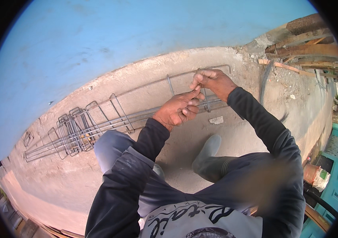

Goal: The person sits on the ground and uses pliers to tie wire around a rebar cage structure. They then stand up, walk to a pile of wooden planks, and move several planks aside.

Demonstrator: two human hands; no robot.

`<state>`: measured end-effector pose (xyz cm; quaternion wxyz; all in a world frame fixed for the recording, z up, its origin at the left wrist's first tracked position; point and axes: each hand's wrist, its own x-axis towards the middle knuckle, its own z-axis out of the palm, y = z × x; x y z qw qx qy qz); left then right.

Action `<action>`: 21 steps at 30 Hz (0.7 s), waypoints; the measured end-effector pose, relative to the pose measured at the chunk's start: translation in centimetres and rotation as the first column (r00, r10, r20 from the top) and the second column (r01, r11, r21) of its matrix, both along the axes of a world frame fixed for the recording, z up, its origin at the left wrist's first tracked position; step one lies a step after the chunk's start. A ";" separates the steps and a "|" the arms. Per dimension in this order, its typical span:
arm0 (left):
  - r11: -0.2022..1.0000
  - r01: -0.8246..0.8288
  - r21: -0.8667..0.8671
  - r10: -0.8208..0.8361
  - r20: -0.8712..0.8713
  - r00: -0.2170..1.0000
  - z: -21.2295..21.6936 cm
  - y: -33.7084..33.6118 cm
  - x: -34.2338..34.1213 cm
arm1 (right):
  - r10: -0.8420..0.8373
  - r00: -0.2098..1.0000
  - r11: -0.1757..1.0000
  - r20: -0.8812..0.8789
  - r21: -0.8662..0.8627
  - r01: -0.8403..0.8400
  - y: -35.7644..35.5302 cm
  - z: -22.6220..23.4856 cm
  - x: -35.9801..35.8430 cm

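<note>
My left hand [179, 110] is closed, with a thin tie wire [182, 116] curling out by its fingers. Against its fingertips, my right hand [216, 82] is pinched; the wire between the fingertips is too fine to follow clearly. Both hands are held above a long rebar cage [121, 118] lying on the ground along the wall. Square stirrups [75, 127] crowd together around the long bars at the left end, while others stand wider apart toward the right. Part of the cage is hidden behind my hands and left knee.
A blue wall [137, 27] runs along the far side. Loose strands of wire [265, 81] lie to the right, near stacked timber [311, 49]. A pale stone chip [216, 120] rests near my boot [208, 152]. A bucket [315, 176] stands at the far right.
</note>
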<state>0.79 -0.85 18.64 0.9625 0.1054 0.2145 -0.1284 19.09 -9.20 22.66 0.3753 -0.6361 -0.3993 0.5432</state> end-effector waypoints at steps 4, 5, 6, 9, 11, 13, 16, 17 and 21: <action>0.954 -0.024 0.299 -0.010 0.113 0.994 0.7 -1.0 -0.2 | -0.293 0.911 0.956 -0.291 -0.076 0.283 0.7 1.9 -1.6; 0.919 -0.013 0.394 -0.031 0.105 0.994 0.7 -1.4 0.0 | -0.353 0.889 0.935 -0.293 -0.086 0.343 0.9 1.9 -2.1; 0.875 -0.002 0.485 -0.050 0.095 0.994 0.7 -1.5 0.1 | -0.412 0.862 0.910 -0.294 -0.095 0.403 0.9 2.0 -2.3; 0.581 -0.172 0.796 0.106 0.136 0.985 0.6 -0.5 0.2 | -0.420 0.899 0.907 -0.124 -0.029 0.419 1.3 2.9 -2.4; 0.419 -0.291 0.860 0.268 0.189 0.945 1.1 0.9 0.1 | -0.372 0.925 0.923 -0.072 -0.134 0.361 1.5 3.9 -2.3; 0.366 -0.339 0.867 0.341 0.214 0.915 2.1 2.5 0.0 | -0.336 0.942 0.921 -0.023 -0.220 0.323 1.5 3.8 -2.8; 0.423 -0.356 0.833 0.367 0.202 0.908 2.5 3.8 0.1 | -0.311 0.950 0.919 -0.013 -0.258 0.297 1.6 2.9 -3.9; 0.453 -0.397 0.798 0.418 0.204 0.885 2.4 3.7 0.1 | -0.316 0.947 0.926 -0.052 -0.232 0.296 1.6 2.4 -3.9; 0.480 -0.503 0.719 0.548 0.201 0.812 2.1 3.8 0.1 | -0.343 0.915 0.930 -0.213 -0.217 0.298 1.9 2.4 -4.5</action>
